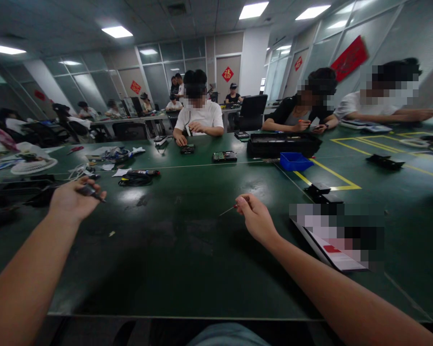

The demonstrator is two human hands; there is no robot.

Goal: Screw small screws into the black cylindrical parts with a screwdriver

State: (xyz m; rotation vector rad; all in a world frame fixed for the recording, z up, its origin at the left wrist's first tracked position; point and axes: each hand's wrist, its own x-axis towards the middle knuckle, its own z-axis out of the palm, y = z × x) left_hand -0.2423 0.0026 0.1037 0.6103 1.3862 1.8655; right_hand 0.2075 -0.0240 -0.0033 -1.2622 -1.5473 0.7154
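My left hand [74, 199] is raised over the left side of the table, palm up. Its fingers curl round a small dark tool [90, 192] with a pointed tip, whose exact kind I cannot make out. Near the middle, my right hand [254, 216] pinches a thin screwdriver [228, 210]. Its slim metal shaft points left and slightly down, and a bit of red shows at the fingertips. Beyond my left hand lies a coiled black cable [135, 179]. To the right of my right hand is a printed booklet [341, 250], partly blurred out.
Across the green table [159, 269] a co-worker in white [202, 117] handles a small device. A hard drive [224, 156], a long black tray [283, 144], a blue bin [296, 161] and black blocks [323, 192] lie further off. More people sit at the right.
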